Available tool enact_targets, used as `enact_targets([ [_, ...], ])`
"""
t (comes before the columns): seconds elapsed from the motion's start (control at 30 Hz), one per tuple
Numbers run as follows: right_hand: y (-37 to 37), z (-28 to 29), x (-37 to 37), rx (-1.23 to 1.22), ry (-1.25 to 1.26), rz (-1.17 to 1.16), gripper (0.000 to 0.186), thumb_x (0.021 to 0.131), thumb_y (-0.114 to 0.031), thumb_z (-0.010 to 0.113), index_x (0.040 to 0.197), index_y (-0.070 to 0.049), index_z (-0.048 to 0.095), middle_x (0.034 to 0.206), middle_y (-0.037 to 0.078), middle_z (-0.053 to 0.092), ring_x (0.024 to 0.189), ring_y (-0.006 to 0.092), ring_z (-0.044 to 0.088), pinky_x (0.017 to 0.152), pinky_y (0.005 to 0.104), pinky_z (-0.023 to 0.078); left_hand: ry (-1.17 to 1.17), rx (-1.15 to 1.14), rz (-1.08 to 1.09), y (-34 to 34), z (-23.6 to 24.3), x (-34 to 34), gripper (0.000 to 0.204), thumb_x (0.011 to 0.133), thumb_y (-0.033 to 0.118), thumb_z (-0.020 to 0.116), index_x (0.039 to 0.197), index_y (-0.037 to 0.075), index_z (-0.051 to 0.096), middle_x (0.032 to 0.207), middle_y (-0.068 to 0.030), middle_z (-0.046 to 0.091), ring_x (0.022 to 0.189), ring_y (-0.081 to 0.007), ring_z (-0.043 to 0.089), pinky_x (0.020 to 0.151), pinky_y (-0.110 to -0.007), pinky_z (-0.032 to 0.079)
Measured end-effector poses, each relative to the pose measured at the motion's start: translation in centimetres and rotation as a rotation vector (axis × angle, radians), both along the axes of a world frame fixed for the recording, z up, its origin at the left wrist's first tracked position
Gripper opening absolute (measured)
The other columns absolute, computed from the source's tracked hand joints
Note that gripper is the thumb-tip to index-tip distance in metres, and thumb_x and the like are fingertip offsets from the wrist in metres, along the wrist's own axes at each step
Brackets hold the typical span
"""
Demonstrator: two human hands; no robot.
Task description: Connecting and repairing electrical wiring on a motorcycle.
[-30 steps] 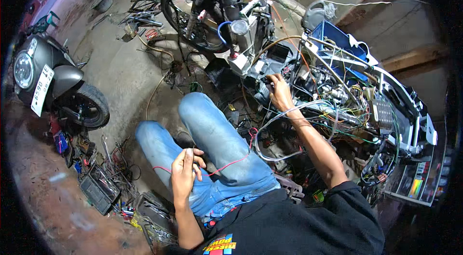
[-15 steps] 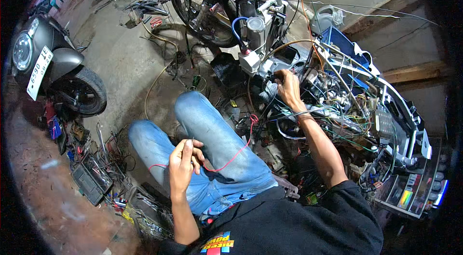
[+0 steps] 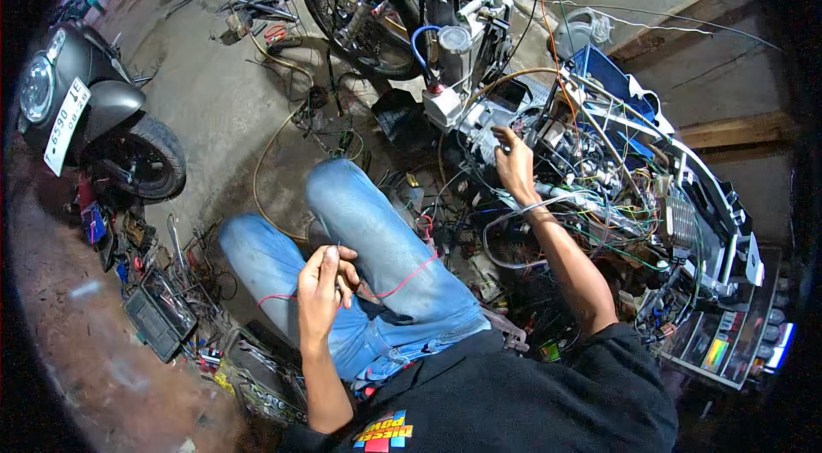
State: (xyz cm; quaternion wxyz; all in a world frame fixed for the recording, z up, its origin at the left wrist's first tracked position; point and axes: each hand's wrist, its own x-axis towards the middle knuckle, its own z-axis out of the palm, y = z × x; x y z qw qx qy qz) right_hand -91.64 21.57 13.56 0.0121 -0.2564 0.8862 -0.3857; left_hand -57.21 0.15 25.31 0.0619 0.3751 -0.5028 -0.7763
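Note:
My left hand [image 3: 324,289] is raised over my lap, its fingers pinched on a thin red wire [image 3: 401,280] that runs right across my jeans. My right hand [image 3: 516,163] reaches forward into the tangle of wires [image 3: 599,196] inside a stripped scooter frame [image 3: 685,170], fingers curled among the cables; whether it grips one cannot be told. I sit on the floor in blue jeans [image 3: 377,256] and a black shirt.
A black scooter [image 3: 86,119] stands at the left. A front wheel and fork [image 3: 368,8] rise ahead. Tools, batteries [image 3: 158,316] and loose cables litter the concrete floor. A case with coloured parts [image 3: 728,342] lies at the right.
My right hand has moved a little deeper and upward into the wiring. My left hand keeps holding the red wire over my lap. The view has shifted slightly.

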Motion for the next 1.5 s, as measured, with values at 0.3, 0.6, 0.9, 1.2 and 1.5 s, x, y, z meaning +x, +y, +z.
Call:
enact_targets([
  [0.3,4.8,-0.3,2.1,-0.328,-0.819,-0.353,0.023,0.091,0.000,0.054,0.112,-0.001,0.062,0.096,0.011,0.067,0.080,0.0173,0.069,0.065,0.0266,0.052,-0.033,-0.070,0.064,0.1,1.2,0.8,0.039,0.106,0.037,0.044,0.099,0.003,0.060,0.068,-0.0009,0.056,0.045,-0.0021,0.038,0.041,-0.018,0.027],
  [0.6,0.4,7.2,19.8,-0.153,-0.166,0.042,0.019,0.092,-0.003,0.050,0.110,0.002,0.056,0.098,0.016,0.061,0.087,0.0304,0.061,0.082,0.0368,0.049,-0.024,0.041,-0.002,0.7,-1.1,0.0,0.036,0.105,0.035,0.047,0.110,0.002,0.059,0.075,0.0004,0.055,0.055,-0.0003,0.033,0.047,-0.016,0.027],
  [0.9,-2.1,-6.1,3.7,0.659,0.060,-0.510,0.047,0.091,-0.042,0.056,0.095,0.003,0.067,0.096,0.024,0.066,0.090,0.0417,0.065,0.079,0.0492,0.053,0.096,-0.077,-0.143,-1.2,0.7,1.6,0.037,0.105,0.037,0.044,0.109,0.004,0.060,0.075,0.0016,0.056,0.054,0.0005,0.034,0.048,-0.016,0.028],
  [1.2,0.5,-8.7,-0.8,0.513,-0.292,-0.422,0.075,0.087,-0.062,0.055,0.091,0.011,0.069,0.099,0.035,0.066,0.104,0.0447,0.065,0.093,0.0480,0.049,0.079,0.053,-0.078,0.1,-1.2,3.7,0.037,0.104,0.038,0.046,0.108,0.004,0.061,0.075,0.0019,0.055,0.058,-0.0008,0.036,0.049,-0.017,0.030],
  [1.5,0.3,-12.3,-2.6,0.639,-0.205,-0.356,0.066,0.088,-0.058,0.056,0.095,0.006,0.070,0.103,0.030,0.067,0.100,0.0431,0.066,0.084,0.0468,0.052,0.067,-0.014,-0.121,0.2,-0.8,3.5,0.036,0.104,0.038,0.046,0.107,0.005,0.061,0.076,0.0028,0.056,0.057,-0.0003,0.037,0.050,-0.017,0.029],
])
